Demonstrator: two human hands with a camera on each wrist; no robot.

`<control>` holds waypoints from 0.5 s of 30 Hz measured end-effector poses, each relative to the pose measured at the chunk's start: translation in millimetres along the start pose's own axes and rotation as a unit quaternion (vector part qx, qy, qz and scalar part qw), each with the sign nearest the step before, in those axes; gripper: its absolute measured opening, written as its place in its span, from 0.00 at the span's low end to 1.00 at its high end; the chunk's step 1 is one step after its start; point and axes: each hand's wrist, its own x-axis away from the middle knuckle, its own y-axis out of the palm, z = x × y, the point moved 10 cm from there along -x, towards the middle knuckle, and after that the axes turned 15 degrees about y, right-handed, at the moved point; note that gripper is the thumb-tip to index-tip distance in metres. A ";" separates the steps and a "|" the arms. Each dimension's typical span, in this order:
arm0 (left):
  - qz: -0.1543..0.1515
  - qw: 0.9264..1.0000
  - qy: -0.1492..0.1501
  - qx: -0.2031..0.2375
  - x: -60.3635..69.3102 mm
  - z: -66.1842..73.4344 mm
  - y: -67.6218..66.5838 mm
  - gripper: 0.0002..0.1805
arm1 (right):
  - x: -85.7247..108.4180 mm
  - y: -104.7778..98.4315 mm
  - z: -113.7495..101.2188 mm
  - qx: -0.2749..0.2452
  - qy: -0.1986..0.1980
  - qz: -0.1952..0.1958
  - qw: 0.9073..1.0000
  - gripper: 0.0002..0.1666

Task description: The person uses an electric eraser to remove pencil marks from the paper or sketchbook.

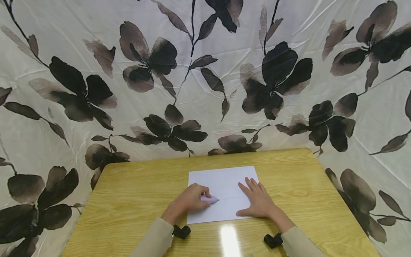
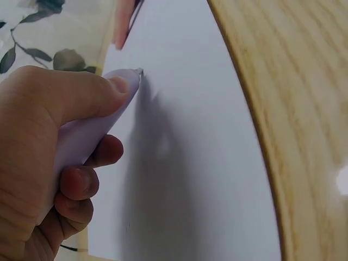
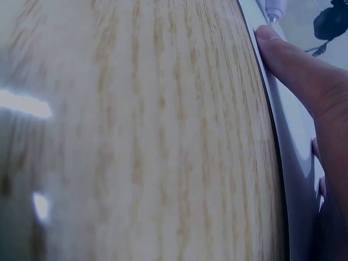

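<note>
A white sheet of paper (image 1: 224, 182) lies on the wooden table. Over its left part, my left hand (image 1: 192, 198) grips a thick lavender pen-like tool (image 1: 210, 199), its short narrow tip pointing right. In the left wrist view the thumb lies along the tool (image 2: 89, 130) and the other fingers curl round it; the tip is at or just above the paper, I cannot tell which. My right hand (image 1: 258, 200) rests on the sheet's right side, fingers spread. In the right wrist view, its thumb (image 3: 293, 65) is near the paper's edge, with the tool's tip beyond.
The yellow wood-grain table (image 1: 135, 200) extends on both sides of the sheet and reflects a bright light near its front. Behind and beside it hangs a pale cloth (image 1: 205, 107) with dark flowers. Black devices (image 1: 182, 232) sit at both wrists.
</note>
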 end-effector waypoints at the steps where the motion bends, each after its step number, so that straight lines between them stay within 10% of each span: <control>1: 0.004 1.000 0.000 -0.001 -0.2 -0.3 -0.9 0.06 | -0.4 0.0 0.0 0.000 -0.001 0.002 1.000 0.67; 15: 0.003 1.000 0.000 -0.004 0.0 2.1 -1.7 0.06 | -2.0 3.3 2.8 0.002 -0.007 0.015 1.000 0.68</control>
